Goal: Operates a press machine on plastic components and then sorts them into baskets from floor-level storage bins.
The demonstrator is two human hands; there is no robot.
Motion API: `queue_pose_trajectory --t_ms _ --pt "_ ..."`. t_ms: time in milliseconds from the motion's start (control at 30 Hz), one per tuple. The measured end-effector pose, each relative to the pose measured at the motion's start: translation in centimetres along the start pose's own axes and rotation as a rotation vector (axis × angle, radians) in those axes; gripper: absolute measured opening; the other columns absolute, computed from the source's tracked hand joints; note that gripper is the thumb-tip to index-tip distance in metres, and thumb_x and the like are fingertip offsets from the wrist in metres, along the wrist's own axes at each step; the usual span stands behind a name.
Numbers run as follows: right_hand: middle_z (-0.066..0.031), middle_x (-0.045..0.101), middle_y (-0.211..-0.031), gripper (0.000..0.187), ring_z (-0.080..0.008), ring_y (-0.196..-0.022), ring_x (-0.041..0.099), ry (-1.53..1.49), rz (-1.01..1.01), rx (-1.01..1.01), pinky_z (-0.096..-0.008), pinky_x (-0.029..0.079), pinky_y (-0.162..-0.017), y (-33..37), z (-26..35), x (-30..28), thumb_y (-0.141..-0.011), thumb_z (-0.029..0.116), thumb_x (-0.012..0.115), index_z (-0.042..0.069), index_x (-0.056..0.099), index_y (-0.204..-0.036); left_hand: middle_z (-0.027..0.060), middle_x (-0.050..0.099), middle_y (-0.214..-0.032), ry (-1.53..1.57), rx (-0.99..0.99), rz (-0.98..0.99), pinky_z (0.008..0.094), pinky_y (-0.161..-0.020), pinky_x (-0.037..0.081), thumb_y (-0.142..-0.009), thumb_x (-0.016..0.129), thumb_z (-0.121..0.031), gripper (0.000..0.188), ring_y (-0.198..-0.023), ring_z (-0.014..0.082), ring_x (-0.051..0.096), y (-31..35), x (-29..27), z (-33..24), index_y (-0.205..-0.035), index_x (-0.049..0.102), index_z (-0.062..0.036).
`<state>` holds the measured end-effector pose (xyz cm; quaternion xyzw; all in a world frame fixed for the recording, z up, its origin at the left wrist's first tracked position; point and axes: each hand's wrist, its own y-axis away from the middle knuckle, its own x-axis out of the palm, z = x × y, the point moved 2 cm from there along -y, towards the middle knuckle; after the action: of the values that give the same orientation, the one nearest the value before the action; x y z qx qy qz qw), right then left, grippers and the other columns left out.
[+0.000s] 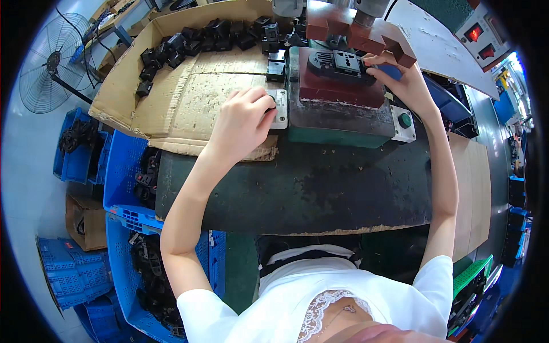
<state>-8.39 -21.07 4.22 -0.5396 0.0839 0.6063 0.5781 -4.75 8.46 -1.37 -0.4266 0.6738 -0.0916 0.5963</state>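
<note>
Head view, left hand [245,117] partly hiding button box [281,107], right hand [405,81] well apart at black socket [346,62], hands' grips unclear

Black slotted socket housing [345,62], face up, atop maroon block [337,92], right end unclear

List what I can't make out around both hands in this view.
In the head view:
White plate: its left side, hidden by the left hand.
Black part: some of its right end, behind the right hand.
Grey column: its upper end, cut off by the picture's top edge.
Lower blue crate: some contents, covered by the left arm.
</note>
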Motion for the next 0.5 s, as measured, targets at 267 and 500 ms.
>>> queue_pose_trajectory --t_ms 267,500 --pt "-0.0092 0.063 -0.092 0.015 -0.0176 -0.085 0.06 0.137 -0.073 0.157 -0.0274 0.045 -0.08 2.1 1.7 -2.9 -0.077 0.001 0.062 -0.001 0.06 -0.091 0.0089 0.055 -0.078 -0.026 -0.025 0.022 0.0356 -0.07 0.044 -0.072 0.061 -0.008 0.012 -0.074 0.0274 0.055 -0.1 -0.4 -0.3 -0.082 0.056 -0.0038" --pt "-0.0098 0.06 -0.088 0.027 -0.0203 -0.081 0.06 0.197 0.063 0.318 -0.0291 0.047 -0.074 9.3 2.0 -3.0 -0.07 -0.007 0.064 0.0 0.057 -0.095 0.0115 0.059 -0.076 -0.265 0.057 0.035 0.0344 -0.068 0.044 -0.075 0.056 -0.007 0.022 -0.072 0.0258 0.058 -0.2 0.7 -1.4 -0.096 0.051 -0.0019"
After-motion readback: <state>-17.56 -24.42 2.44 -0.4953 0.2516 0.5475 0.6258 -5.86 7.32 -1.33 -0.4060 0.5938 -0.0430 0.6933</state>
